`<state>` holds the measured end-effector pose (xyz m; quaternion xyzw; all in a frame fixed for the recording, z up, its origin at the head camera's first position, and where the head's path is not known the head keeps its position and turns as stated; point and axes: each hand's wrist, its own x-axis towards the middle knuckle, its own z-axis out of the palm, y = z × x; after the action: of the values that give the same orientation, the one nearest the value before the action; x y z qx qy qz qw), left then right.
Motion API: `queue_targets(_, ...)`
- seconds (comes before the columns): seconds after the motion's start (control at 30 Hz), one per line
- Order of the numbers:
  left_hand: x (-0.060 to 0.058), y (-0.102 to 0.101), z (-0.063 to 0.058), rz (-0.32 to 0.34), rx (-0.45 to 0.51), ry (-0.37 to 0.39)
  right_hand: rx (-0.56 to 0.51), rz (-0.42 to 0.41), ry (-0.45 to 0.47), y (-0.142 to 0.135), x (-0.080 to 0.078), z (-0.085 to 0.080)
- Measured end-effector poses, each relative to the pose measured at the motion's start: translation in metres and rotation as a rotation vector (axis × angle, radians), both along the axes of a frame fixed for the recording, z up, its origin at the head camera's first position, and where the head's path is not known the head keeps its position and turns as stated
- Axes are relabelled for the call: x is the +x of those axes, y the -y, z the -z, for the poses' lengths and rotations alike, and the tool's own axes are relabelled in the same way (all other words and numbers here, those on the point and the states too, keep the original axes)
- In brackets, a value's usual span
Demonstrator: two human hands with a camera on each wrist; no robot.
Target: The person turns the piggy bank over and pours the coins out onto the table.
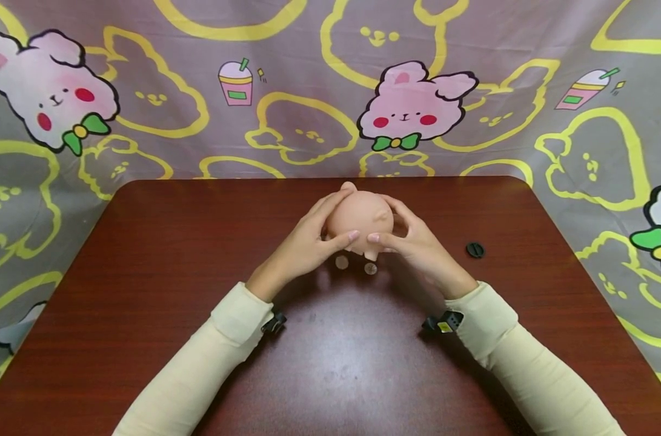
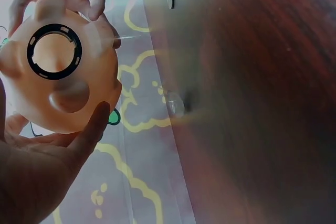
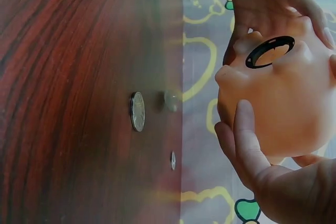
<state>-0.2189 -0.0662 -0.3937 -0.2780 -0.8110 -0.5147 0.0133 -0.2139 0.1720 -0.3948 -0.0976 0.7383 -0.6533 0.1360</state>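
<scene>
A pale pink piggy bank (image 1: 360,212) is held up over the table between both hands, its curly tail towards the head camera. My left hand (image 1: 310,241) grips its left side, thumb on the near face. From the other side my right hand (image 1: 417,243) grips it, thumb likewise in front. On the belly, among the stubby feet, a black ring (image 2: 32,64) surrounds an uncovered round hole, which faces down. Below the bank are coins: one coin (image 1: 371,269) under a foot, a paler coin (image 1: 342,262) to its left. The right wrist view shows a silver coin (image 3: 137,111) on edge.
A round black plug (image 1: 475,250) lies on the dark red wooden table (image 1: 161,260), to the right of my right hand. A patterned cloth (image 1: 308,72) with cartoon rabbits hangs behind the table's far edge and along its sides.
</scene>
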Motion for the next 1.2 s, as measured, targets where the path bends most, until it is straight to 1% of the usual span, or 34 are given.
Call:
queue_targets(0.13,0.000,0.000,0.002,0.011,0.005,0.008,0.001,-0.001,-0.005,0.000,0.000,0.001)
queue_targets(0.27,0.000,0.000,0.001,0.013,-0.001,0.006,0.027,-0.001,-0.031,-0.001,0.000,0.001)
queue_targets(0.43,-0.001,0.000,0.000,0.008,-0.023,0.002,0.036,-0.002,-0.107,-0.002,0.001,0.002)
queue_targets(0.53,-0.002,0.000,0.001,0.006,-0.041,-0.016,0.038,-0.019,-0.178,0.000,0.002,0.002)
queue_targets(0.57,-0.003,-0.001,0.002,0.007,-0.046,-0.023,0.055,-0.025,-0.208,0.000,0.002,0.002)
queue_targets(0.67,-0.003,-0.001,0.003,0.021,-0.044,-0.042,0.155,-0.024,-0.346,0.001,0.004,0.003)
queue_targets(0.77,-0.003,-0.001,0.004,0.042,-0.036,-0.069,0.275,-0.015,-0.536,0.003,0.006,0.005)
queue_targets(0.9,-0.003,-0.001,0.005,0.058,-0.036,-0.105,0.405,-0.006,-0.800,0.006,0.007,0.007)
queue_targets(1.0,-0.003,-0.001,0.005,0.058,-0.043,-0.122,0.492,0.003,-0.959,0.008,0.009,0.008)
queue_targets(1.1,-0.002,-0.001,0.006,0.045,-0.053,-0.134,0.566,0.019,-1.071,0.010,0.012,0.007)
queue_targets(1.2,-0.002,-0.001,0.007,0.028,-0.066,-0.154,0.604,0.027,-1.126,0.010,0.013,0.006)
